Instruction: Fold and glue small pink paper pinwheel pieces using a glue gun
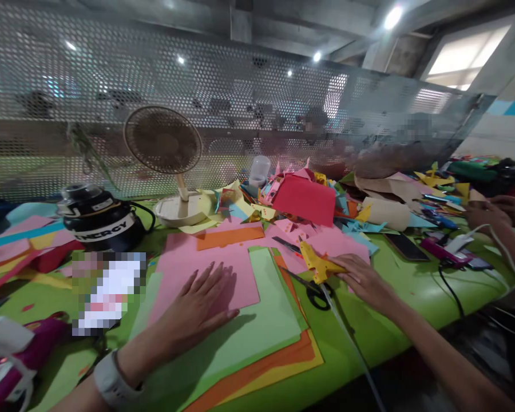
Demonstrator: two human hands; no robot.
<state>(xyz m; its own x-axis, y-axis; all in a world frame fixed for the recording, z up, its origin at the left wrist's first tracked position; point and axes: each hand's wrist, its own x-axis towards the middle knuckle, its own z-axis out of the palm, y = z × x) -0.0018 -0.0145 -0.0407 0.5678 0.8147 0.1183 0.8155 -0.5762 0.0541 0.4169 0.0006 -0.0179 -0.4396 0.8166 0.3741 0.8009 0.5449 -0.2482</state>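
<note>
Chilling spread out on some pink paper (pixel 175 257) is the left hand (pixel 201 298), well apart from the right hand (pixel 363 277), which is gripping a yellow glue gun (pixel 316 261) by the scissors (pixel 311 300). Farther back, a fan (pixel 163 140) is standing near the mesh screen (pixel 257 86).

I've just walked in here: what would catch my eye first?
Probably the bright yellow glue gun in the right hand, with the left hand spread over a pink sheet beside it. Beyond them, a red sheet lies on a heap of colourful paper scraps. Farther left stands a round fan, before a perforated metal screen.
</note>
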